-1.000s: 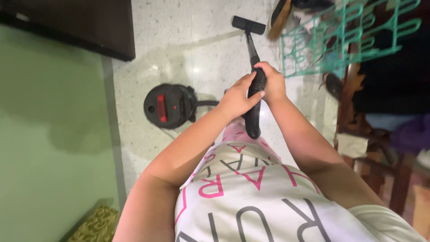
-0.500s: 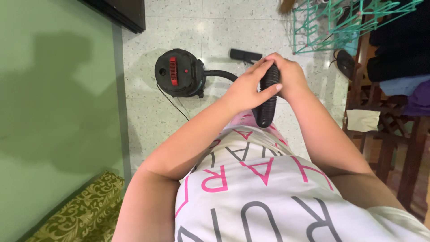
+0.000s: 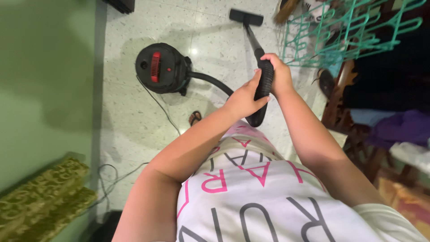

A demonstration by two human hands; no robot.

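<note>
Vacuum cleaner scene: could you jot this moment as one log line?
left hand: grips vacuum wand | right hand: grips wand higher | floor nozzle: on tiled floor | canister: left of wand

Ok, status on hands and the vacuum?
Both hands, left and right, grip the wand. Nozzle on floor. Teal rack close beside.
</note>
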